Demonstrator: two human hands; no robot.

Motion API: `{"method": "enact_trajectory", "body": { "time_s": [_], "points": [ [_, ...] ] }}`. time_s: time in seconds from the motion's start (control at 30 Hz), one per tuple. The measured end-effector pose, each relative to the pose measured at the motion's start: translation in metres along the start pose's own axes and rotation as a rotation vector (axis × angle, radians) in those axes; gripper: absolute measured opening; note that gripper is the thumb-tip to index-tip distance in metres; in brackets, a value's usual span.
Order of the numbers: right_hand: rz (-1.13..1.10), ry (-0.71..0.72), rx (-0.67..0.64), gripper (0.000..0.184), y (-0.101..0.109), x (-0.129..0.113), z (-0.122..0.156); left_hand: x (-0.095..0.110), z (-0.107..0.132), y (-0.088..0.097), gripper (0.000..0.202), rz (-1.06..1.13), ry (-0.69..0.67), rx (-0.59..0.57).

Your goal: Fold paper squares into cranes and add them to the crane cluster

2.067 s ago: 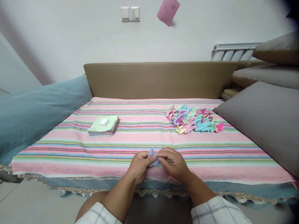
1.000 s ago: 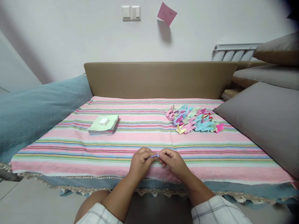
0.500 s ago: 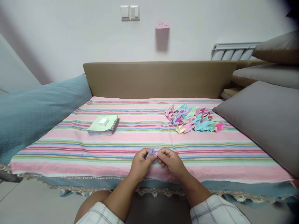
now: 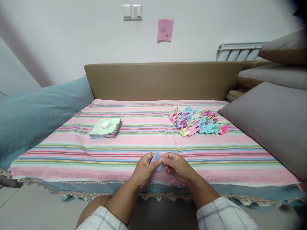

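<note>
A small lilac folded paper piece [image 4: 156, 157] is pinched between both my hands, just above the near edge of the striped cloth [image 4: 148, 140]. My left hand [image 4: 144, 169] grips its left side with closed fingers. Fingertips of my right hand [image 4: 177, 167] pinch its right side. A pile of several finished paper cranes [image 4: 195, 121] in mixed pastel colours lies at the back right of the cloth. A stack of square coloured paper sheets [image 4: 105, 129] with a small white block [image 4: 105, 124] on top sits at the back left.
A blue cushion [image 4: 35, 111] bounds the cloth on the left and grey cushions [image 4: 271, 118] on the right. A tan headboard [image 4: 163, 80] runs along the back. A pink note [image 4: 165, 29] and a light switch [image 4: 131, 12] are on the wall.
Both hands kept pinching the lilac paper, flattening it and then raising it upright again. The pink note on the wall flapped and now hangs flat.
</note>
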State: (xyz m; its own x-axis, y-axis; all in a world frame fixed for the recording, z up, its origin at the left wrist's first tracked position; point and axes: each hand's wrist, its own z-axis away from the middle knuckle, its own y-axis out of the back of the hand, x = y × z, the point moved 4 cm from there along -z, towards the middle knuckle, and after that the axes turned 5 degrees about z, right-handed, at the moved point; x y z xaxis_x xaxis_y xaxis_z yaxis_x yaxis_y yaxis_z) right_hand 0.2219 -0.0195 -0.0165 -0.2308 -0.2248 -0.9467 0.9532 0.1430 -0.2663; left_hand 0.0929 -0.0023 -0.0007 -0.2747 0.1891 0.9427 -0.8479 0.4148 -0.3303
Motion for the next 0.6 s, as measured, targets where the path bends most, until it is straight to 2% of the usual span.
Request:
{"method": "enact_trajectory", "body": {
  "time_s": [0.17,0.37,0.6],
  "points": [
    [-0.026,-0.055,-0.003,0.031,-0.002,-0.0007,0.002,-0.0033,-0.0005,0.0001,0.03,0.038,0.009,-0.022],
    [-0.054,-0.084,0.008,0.032,-0.0019,0.0013,0.0014,-0.0058,-0.0003,-0.0029,0.033,0.083,0.032,0.015],
    [0.011,0.056,0.031,0.033,-0.0005,0.0031,-0.0015,-0.0068,-0.0005,-0.0054,0.032,0.202,0.036,0.033]
  ]
}}
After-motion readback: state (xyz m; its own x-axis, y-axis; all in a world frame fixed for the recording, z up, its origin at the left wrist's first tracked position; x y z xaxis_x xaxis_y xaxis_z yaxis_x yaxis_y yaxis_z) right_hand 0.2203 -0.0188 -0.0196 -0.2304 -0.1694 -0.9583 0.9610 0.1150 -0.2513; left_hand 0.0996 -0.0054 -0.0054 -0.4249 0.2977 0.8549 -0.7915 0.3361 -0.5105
